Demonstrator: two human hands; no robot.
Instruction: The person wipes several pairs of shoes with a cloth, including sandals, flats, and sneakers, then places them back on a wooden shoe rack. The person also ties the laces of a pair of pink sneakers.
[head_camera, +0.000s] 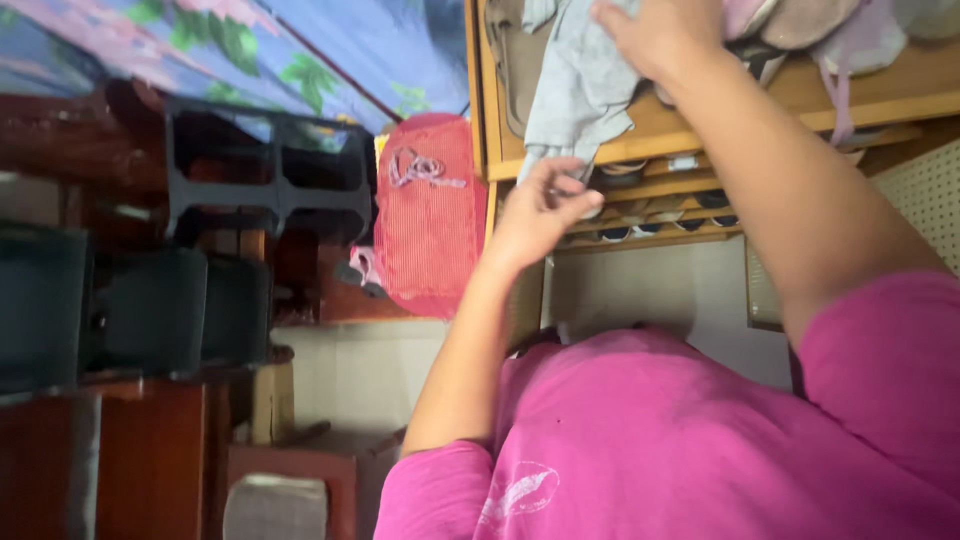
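Filling the lower right of the view is the person's magenta shirt (650, 440), with both bare arms reaching up from it toward a wooden shelf unit (880, 95). To the left, well apart from the hands, stand dark plastic crates (270, 175) and dark seat backs (130, 310) under a floral cloth (200, 40), and a red mesh bag (432, 210) hangs just beside the shelf's left edge. On the shelf lies a pale grey cloth garment (580, 85), draped over the front lip so that its lower end hangs down past the board; rows of small shoes (660, 215) sit on the slats beneath, and more soft pinkish things are piled at the top right. The right hand (660, 35) rests on the upper part of the garment, fingers curled into the fabric, apparently gripping it, though the palm hides the exact hold. The left hand (540, 205) is lower, fingertips pinched together at the hanging hem, touching or just nipping its edge. The garment looks light, limp and unlikely to slip or break; it should fold and sag wherever it is unsupported, so a hold at two spread points, upper bunch and lower hem, seems best to keep it from trailing.
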